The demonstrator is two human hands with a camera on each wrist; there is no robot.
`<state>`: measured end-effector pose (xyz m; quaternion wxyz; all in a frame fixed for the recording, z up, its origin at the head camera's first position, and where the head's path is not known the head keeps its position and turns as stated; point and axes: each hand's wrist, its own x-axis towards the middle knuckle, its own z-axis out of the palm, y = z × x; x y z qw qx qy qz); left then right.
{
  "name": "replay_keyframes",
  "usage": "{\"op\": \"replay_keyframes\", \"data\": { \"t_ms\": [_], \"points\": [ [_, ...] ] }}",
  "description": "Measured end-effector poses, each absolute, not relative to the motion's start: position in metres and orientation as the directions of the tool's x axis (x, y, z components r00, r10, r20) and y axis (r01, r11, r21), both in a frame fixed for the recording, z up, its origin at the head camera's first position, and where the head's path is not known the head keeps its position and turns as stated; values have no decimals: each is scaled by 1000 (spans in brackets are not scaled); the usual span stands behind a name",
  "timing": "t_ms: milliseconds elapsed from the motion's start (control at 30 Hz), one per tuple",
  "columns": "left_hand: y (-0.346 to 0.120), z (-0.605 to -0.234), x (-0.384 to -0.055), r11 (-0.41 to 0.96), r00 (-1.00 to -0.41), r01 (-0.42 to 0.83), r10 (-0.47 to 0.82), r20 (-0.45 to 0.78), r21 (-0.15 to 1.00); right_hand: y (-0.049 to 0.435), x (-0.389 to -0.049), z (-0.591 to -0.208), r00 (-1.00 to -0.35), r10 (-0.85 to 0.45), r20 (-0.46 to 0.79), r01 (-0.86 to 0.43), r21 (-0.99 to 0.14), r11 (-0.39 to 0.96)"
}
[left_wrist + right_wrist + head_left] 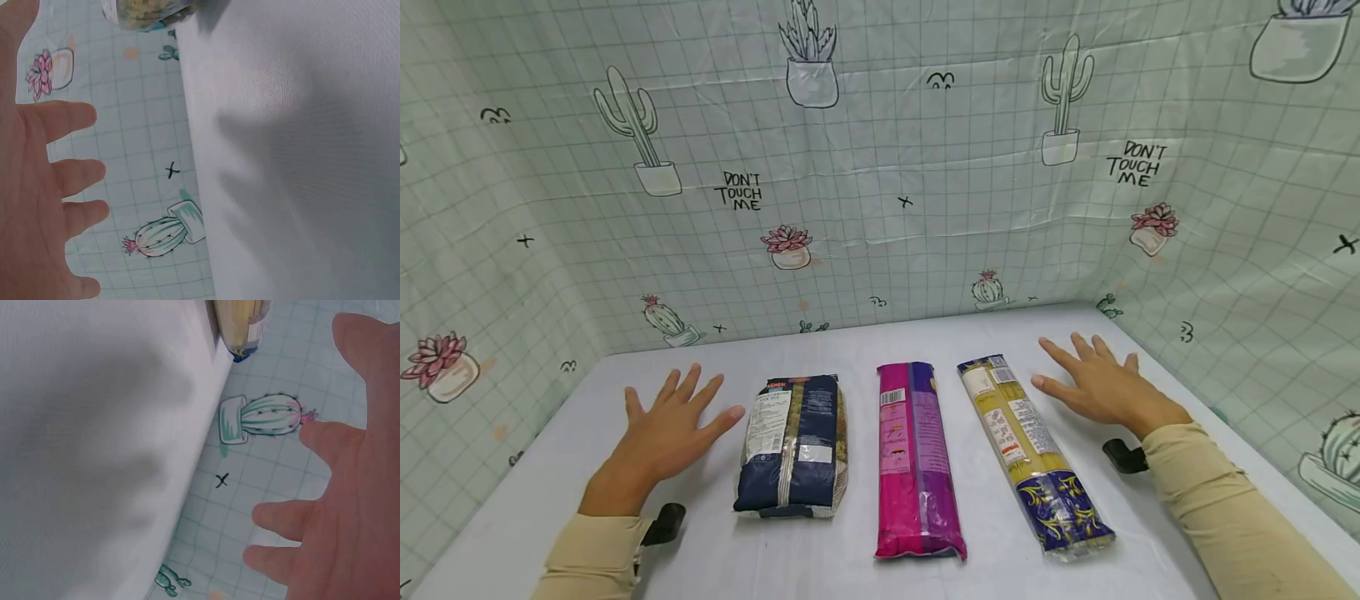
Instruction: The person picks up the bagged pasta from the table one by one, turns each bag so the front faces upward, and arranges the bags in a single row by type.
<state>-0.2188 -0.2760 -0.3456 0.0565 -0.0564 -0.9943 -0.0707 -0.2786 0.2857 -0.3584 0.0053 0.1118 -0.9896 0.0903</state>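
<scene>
Three food packages lie in a row on the white table. A dark blue bag of pasta point(792, 446) is at the left, a long pink and purple packet point(917, 462) in the middle, and a slim yellow and blue spaghetti packet point(1033, 454) slants at the right. My left hand point(666, 433) is spread with fingers apart, left of the blue bag, holding nothing. On the other side, my right hand point(1101, 383) is spread beside the top of the spaghetti packet, also with nothing in it. Both wrist views show the palms raised over the table, casting shadows on it.
The white tabletop point(850, 550) ends at a hanging cloth point(880, 200) with a grid, cacti and lettering, which surrounds the back and both sides. A black wrist device point(664, 525) sits under the left wrist, and another black device point(1124, 457) under the right.
</scene>
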Motion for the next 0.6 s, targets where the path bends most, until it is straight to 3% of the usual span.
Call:
{"op": "replay_keyframes", "data": {
  "t_ms": [267, 600],
  "points": [
    [-272, -346, -219, 983, -976, 146, 125, 180, 114, 279, -279, -362, -965, -260, 35, -262, -167, 950],
    [-270, -344, -219, 957, -956, 230, 189, 226, 174, 269, -280, -365, -949, -314, 5, -300, -305, 904]
  ]
}}
